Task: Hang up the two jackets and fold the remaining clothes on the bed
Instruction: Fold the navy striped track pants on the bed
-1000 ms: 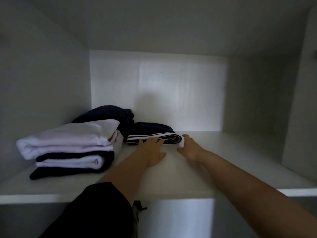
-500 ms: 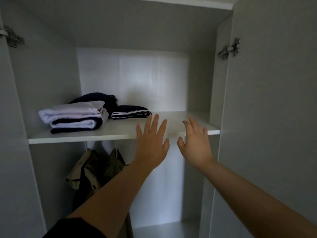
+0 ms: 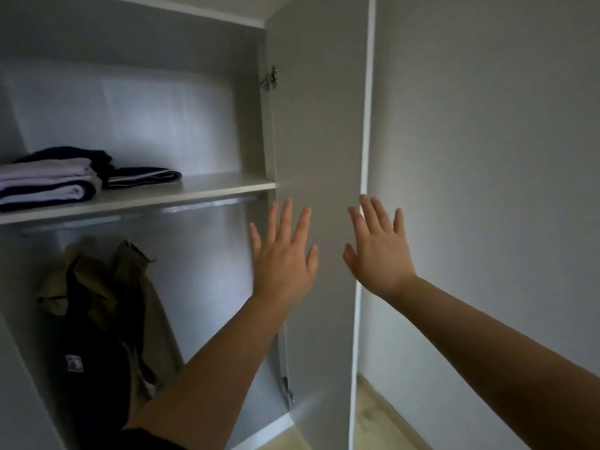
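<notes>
Folded clothes lie on the wardrobe shelf [image 3: 201, 189]: a white and dark stack [image 3: 48, 185] at the left and a dark striped folded piece [image 3: 144, 177] beside it. Below the shelf hang a tan jacket [image 3: 130, 287] and a dark jacket [image 3: 94, 349]. My left hand [image 3: 284, 254] is raised with fingers spread in front of the open wardrobe door [image 3: 318, 141]. My right hand [image 3: 378, 248] is raised beside it at the door's edge, fingers straight. Both hands hold nothing.
The wardrobe door stands open to the right, with hinges [image 3: 270, 80] on its inner side. A grey wall [image 3: 487, 190] lies right of it. A strip of light wooden floor [image 3: 376, 423] shows at the bottom.
Both hands have drawn back from the striped folded piece on the shelf and moved right, now in front of the open door. The view has pulled back and turned right.
</notes>
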